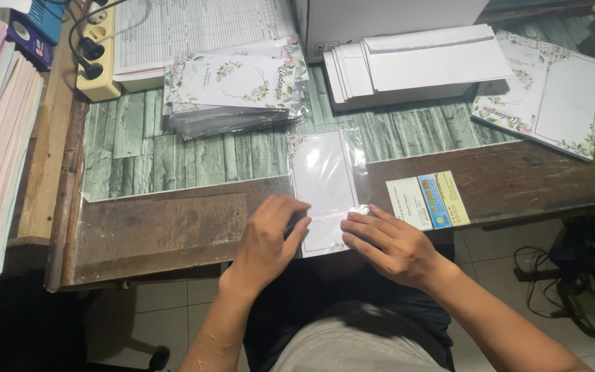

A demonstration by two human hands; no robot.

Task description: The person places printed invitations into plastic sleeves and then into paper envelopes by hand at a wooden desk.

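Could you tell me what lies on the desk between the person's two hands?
In the head view, a card in a clear plastic sleeve lies between the left hand and the right hand; both press its lower end.

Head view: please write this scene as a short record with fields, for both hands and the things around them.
left hand: left hand pressing flat on the near end of the sleeved card
right hand: right hand, fingertips on the sleeve's folded flap
held thing: white card with floral corners in a clear plastic sleeve, lying flat at the desk edge
behind it: stack of sleeved floral cards
far right: white envelopes; unsleeved floral cards
beside right hand: small printed cards
surface: wooden desk
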